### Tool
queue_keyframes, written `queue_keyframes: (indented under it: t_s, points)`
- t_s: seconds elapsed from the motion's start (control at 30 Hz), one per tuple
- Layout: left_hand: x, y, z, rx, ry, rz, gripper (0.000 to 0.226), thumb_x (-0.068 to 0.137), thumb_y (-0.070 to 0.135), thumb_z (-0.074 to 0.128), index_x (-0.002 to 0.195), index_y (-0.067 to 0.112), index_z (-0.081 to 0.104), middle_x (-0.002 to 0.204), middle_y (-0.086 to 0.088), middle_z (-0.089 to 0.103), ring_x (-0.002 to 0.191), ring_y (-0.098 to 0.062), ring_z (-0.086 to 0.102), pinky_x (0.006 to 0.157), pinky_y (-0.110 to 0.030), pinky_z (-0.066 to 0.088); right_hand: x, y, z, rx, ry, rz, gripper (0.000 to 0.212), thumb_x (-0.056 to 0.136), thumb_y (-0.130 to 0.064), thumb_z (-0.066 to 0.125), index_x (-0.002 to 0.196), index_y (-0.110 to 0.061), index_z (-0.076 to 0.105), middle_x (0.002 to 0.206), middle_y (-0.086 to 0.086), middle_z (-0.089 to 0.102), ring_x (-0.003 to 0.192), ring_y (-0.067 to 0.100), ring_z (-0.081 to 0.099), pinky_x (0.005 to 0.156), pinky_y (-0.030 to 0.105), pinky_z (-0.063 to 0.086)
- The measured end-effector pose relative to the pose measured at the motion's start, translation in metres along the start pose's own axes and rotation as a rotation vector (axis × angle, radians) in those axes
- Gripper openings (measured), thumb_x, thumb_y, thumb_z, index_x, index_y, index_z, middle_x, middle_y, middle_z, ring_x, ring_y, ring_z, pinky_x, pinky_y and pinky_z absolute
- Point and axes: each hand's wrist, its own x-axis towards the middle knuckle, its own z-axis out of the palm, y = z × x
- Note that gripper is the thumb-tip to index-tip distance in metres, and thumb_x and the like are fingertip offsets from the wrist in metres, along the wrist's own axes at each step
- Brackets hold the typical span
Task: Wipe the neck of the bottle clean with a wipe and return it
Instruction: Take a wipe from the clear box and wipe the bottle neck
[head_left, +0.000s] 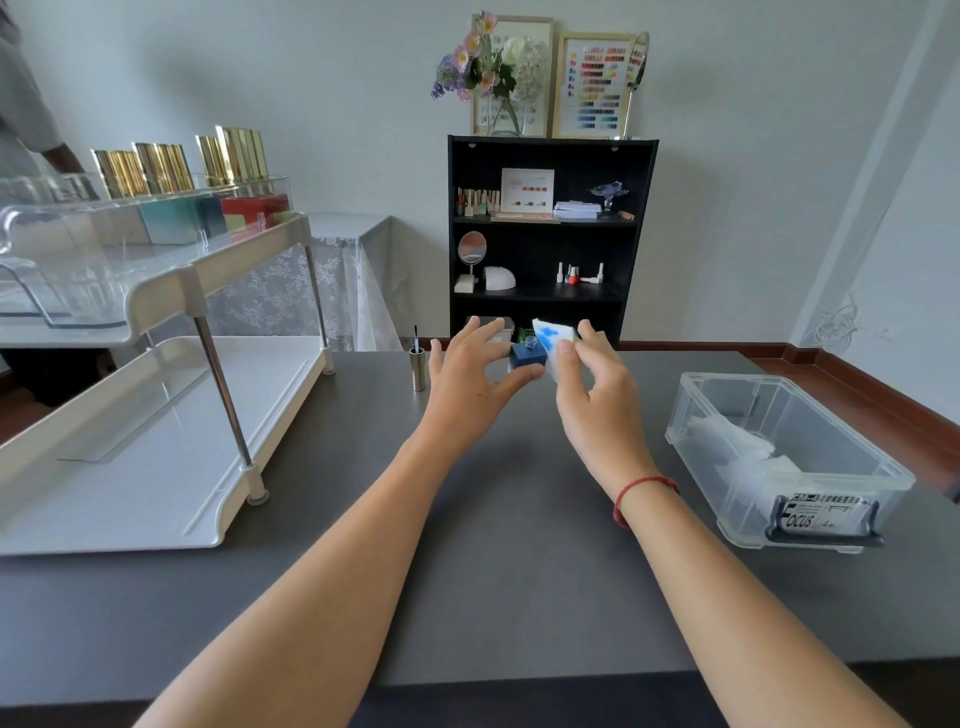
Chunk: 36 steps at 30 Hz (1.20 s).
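Observation:
A small dark blue square bottle (525, 357) with a clear open neck is held above the far part of the grey table. My left hand (470, 379) grips it by the thumb below, the other fingers spread apart. My right hand (597, 395) pinches a white wipe (551, 338) stained with blue, just right of the bottle neck and touching or nearly touching it. The bottle's gold cap with its brush (417, 366) stands upright on the table to the left of my left hand.
A white two-tier rack (171, 415) fills the left side, with gold-capped bottles (156, 166) in a clear tray on top. A clear plastic bin (779, 457) holding wipes stands at the right. A black shelf (550, 239) stands behind the table. A person stands at far left.

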Motion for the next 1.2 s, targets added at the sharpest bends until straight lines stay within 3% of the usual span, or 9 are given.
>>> queue_keyframes:
  t_s: [0.23,0.4,0.47,0.53,0.83,0.9,0.97,1.03,1.2]
  points:
    - [0.001,-0.004,0.001,-0.013,-0.003,-0.022,0.036,0.084,0.047,0.063,0.112,0.027,0.070,0.143,0.001,0.050,0.143,-0.022,0.028,0.117,-0.053,0.012,-0.002,0.003,0.005,-0.032,-0.104,-0.050,0.035,0.099,-0.033,0.041,0.126,-0.022,0.059,0.153,0.000,0.032,0.145,0.011,0.016,0.119,0.042,0.017]
    - [-0.001,-0.004,0.007,-0.078,-0.092,0.030,0.041,0.081,0.056,0.060,0.108,0.027,0.072,0.116,0.002,0.065,0.121,-0.024,0.050,0.110,-0.055,0.028,-0.001,0.001,0.005,0.028,-0.119,0.055,0.034,0.099,-0.031,0.040,0.117,-0.018,0.065,0.154,0.004,0.030,0.145,0.012,0.015,0.118,0.034,0.017]
    - [0.000,-0.003,0.010,-0.024,-0.152,0.020,0.048,0.079,0.063,0.054,0.112,0.031,0.070,0.134,0.003,0.058,0.137,-0.024,0.038,0.115,-0.060,0.015,0.000,0.002,0.003,0.059,-0.126,0.123,0.034,0.098,-0.031,0.040,0.116,-0.018,0.065,0.154,0.006,0.028,0.146,0.014,0.015,0.118,0.037,0.020]
    - [-0.001,-0.004,0.011,0.050,-0.182,-0.030,0.040,0.083,0.053,0.058,0.115,0.030,0.069,0.144,0.004,0.049,0.144,-0.023,0.025,0.115,-0.059,0.004,0.001,0.002,0.003,0.059,-0.141,0.171,0.036,0.098,-0.032,0.039,0.121,-0.016,0.062,0.154,0.007,0.029,0.145,0.017,0.019,0.117,0.042,0.024]
    - [-0.001,-0.009,0.011,0.089,-0.267,-0.155,0.039,0.085,0.051,0.060,0.117,0.030,0.068,0.143,0.005,0.050,0.144,-0.022,0.024,0.115,-0.060,0.000,-0.001,-0.001,0.003,0.055,-0.159,0.272,0.033,0.095,-0.031,0.042,0.109,-0.016,0.068,0.152,0.006,0.032,0.134,0.021,0.039,0.104,0.039,0.039]
    - [-0.002,-0.010,0.011,0.041,-0.297,-0.113,0.035,0.084,0.051,0.062,0.113,0.034,0.068,0.139,0.011,0.053,0.145,-0.023,0.023,0.114,-0.063,-0.002,0.000,0.000,0.002,0.071,-0.160,0.290,0.033,0.095,-0.031,0.041,0.111,-0.016,0.067,0.144,0.007,0.045,0.121,0.018,0.049,0.091,0.032,0.043]
    - [-0.004,-0.008,0.011,0.013,-0.313,-0.084,0.033,0.084,0.049,0.063,0.113,0.036,0.068,0.139,0.015,0.052,0.145,-0.022,0.022,0.114,-0.063,-0.003,0.000,0.000,0.001,0.096,-0.162,0.295,0.033,0.097,-0.030,0.039,0.107,-0.014,0.066,0.112,0.009,0.061,0.092,0.013,0.054,0.070,0.021,0.042]
    - [-0.005,-0.004,0.011,0.006,-0.323,-0.069,0.034,0.084,0.047,0.063,0.115,0.034,0.068,0.139,0.015,0.052,0.145,-0.022,0.022,0.115,-0.062,-0.004,0.001,0.000,0.000,0.088,-0.168,0.295,0.033,0.098,-0.029,0.038,0.106,-0.013,0.066,0.091,0.005,0.059,0.074,0.008,0.051,0.060,0.019,0.038]
    - [-0.004,-0.007,0.009,0.032,-0.318,-0.094,0.035,0.083,0.052,0.061,0.114,0.035,0.068,0.138,0.014,0.053,0.146,-0.022,0.021,0.114,-0.063,-0.004,0.001,0.004,0.002,0.092,-0.177,0.290,0.035,0.097,-0.031,0.039,0.110,-0.013,0.066,0.096,0.001,0.059,0.082,0.011,0.051,0.062,0.018,0.038]
